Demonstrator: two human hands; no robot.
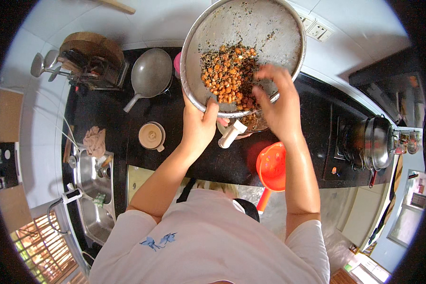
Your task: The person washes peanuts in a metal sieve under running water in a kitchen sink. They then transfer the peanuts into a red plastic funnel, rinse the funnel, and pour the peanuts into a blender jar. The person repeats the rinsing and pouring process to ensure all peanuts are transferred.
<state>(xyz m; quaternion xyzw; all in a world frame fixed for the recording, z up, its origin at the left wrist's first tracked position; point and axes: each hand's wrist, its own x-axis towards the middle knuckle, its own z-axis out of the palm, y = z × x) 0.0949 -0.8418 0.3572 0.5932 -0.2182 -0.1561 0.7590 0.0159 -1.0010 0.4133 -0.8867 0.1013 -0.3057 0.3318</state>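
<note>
My left hand (201,120) grips the near-left rim of a wide round metal basin (274,19), thumb inside the rim. The basin is tilted toward me. Peanuts (228,78) mixed with small black seeds lie heaped toward its near side, with more seeds stuck to its wall. My right hand (279,97) reaches over the right rim, slightly blurred, its fingers curved and apart beside the heap, holding nothing I can see. Below the basin, partly hidden, is a container with more of the mix (254,122) and a white cylindrical part (232,135) at its front.
An orange-red scoop (272,165) lies at the counter's front edge. To the left are a beige cup (151,136), a grey pan (151,73), a crumpled cloth (94,141) and a metal sink (93,177). Stacked pots (381,142) stand at the right; wall sockets (318,31) sit behind.
</note>
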